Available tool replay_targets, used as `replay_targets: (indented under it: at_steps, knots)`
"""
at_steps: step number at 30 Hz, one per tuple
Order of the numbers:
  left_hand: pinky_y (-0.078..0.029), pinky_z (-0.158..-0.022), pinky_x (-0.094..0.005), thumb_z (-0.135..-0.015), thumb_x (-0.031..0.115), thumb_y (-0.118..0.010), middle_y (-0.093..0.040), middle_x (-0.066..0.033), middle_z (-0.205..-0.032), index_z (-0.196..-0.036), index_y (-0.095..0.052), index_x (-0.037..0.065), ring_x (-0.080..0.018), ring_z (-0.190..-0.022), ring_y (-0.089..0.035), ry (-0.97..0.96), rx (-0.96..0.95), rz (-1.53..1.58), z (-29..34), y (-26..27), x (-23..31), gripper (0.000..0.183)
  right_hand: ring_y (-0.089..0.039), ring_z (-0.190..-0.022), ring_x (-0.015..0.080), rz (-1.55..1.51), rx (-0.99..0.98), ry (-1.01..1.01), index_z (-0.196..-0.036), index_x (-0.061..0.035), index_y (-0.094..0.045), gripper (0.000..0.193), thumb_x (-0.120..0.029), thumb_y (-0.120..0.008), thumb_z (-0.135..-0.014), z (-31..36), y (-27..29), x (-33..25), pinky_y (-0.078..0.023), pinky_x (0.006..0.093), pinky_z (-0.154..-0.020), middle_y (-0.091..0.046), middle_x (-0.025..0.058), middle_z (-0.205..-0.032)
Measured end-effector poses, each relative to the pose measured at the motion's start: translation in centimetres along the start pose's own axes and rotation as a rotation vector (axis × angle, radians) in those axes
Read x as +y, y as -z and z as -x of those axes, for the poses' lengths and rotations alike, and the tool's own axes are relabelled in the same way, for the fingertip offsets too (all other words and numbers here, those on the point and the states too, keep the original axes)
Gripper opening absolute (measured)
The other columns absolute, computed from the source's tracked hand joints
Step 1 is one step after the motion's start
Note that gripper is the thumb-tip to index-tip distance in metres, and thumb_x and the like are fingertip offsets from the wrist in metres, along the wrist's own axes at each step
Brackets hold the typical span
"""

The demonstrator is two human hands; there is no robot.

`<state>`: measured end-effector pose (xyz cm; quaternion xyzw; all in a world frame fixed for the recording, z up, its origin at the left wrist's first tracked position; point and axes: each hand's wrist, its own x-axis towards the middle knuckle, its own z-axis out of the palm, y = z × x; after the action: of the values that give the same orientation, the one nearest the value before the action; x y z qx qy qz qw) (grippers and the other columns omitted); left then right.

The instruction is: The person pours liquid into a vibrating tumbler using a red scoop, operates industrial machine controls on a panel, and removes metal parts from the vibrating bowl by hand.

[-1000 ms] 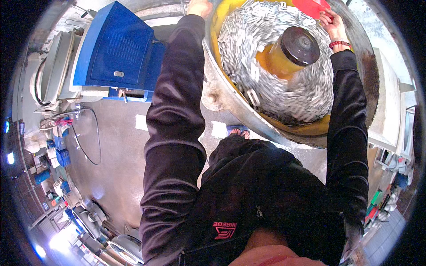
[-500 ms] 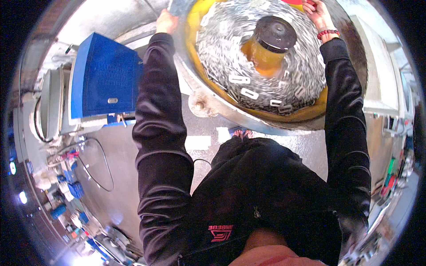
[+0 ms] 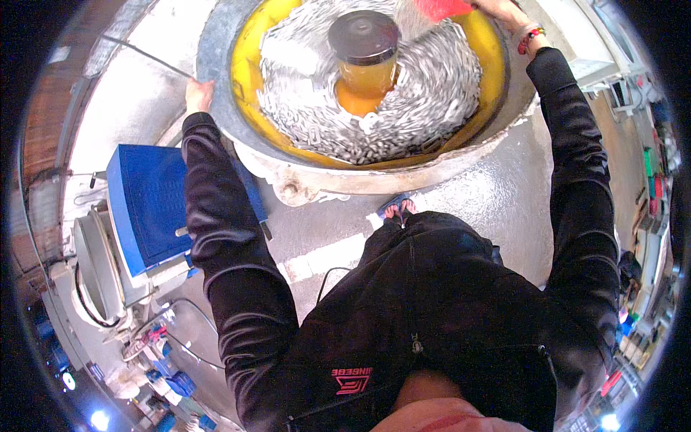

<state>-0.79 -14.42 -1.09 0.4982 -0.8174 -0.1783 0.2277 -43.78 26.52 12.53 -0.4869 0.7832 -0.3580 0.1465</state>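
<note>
We saw the tub (image 3: pixel 214 54) at the far side, the blue cabinet (image 3: pixel 144 209) to its near left. The capped post (image 3: pixel 364 45) stood mid-tub. Our left hand (image 3: pixel 200 96) was at the left rim; we could not tell its grip. Our right hand (image 3: pixel 502 11), far right, clamped the red sheet (image 3: pixel 443 7) above blurred pale pieces (image 3: pixel 435 83) ringing the post.

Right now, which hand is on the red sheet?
The right hand, with the beaded bracelet at its wrist, holds the red sheet. The left hand is at the grey tub rim, away from the sheet.
</note>
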Motion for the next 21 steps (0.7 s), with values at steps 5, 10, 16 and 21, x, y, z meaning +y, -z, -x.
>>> replay_targets:
  at_steps: [5, 10, 16, 21]
  knots:
    - [-0.041, -0.073, -0.0357, -0.062, 0.018, -0.061, -0.056, -0.0233, -0.086, -0.088, -0.05, -0.007, -0.0332, -0.084, -0.054, -0.017, -0.072, 0.114, 0.9, -0.6, 2.5, 0.038, -0.054, -0.084, 0.016, -0.038, -0.051, 0.096, -0.095, 0.0039, -0.054, 0.028, -0.006, -0.048, -0.069, 3.3, 0.5, 2.6, -0.042, 0.027, -0.072, -0.059, 0.0134, -0.087]
    - [-0.041, -0.076, -0.0358, -0.062, 0.02, -0.062, -0.055, -0.0248, -0.09, -0.092, -0.05, -0.007, -0.0343, -0.087, -0.053, 0.057, -0.01, 0.068, 0.2, -0.4, 0.0, 0.042, -0.054, -0.087, 0.0189, 0.135, 0.074, 0.256, -0.1, 0.0031, -0.051, 0.033, -0.006, -0.05, -0.069, 2.5, -0.1, -2.9, -0.041, 0.0299, -0.076, -0.058, 0.0133, -0.093]
    - [-0.039, -0.08, -0.0382, -0.062, 0.024, -0.063, -0.052, -0.0264, -0.095, -0.094, -0.046, -0.008, -0.0355, -0.094, -0.049, 0.046, -0.014, -0.168, 0.2, 1.4, -3.7, 0.048, -0.045, -0.048, 0.0136, -0.36, 0.102, 0.06, -0.087, -0.0013, -0.054, 0.019, -0.006, -0.05, -0.069, -5.4, -5.7, -5.4, -0.036, 0.0224, -0.043, -0.053, 0.0049, -0.067]
    - [-0.04, -0.079, -0.0366, -0.065, 0.027, -0.061, -0.051, -0.0248, -0.097, -0.101, -0.042, -0.006, -0.0333, -0.093, -0.05, 0.175, 0.022, -0.075, 3.9, 1.2, 6.1, 0.053, -0.025, -0.037, 0.0064, -1.04, -0.232, -0.273, -0.077, -0.0022, -0.04, 0.008, -0.007, -0.046, -0.078, -15.4, -10.5, -0.2, -0.018, 0.0194, -0.033, -0.042, 0.0056, -0.061]
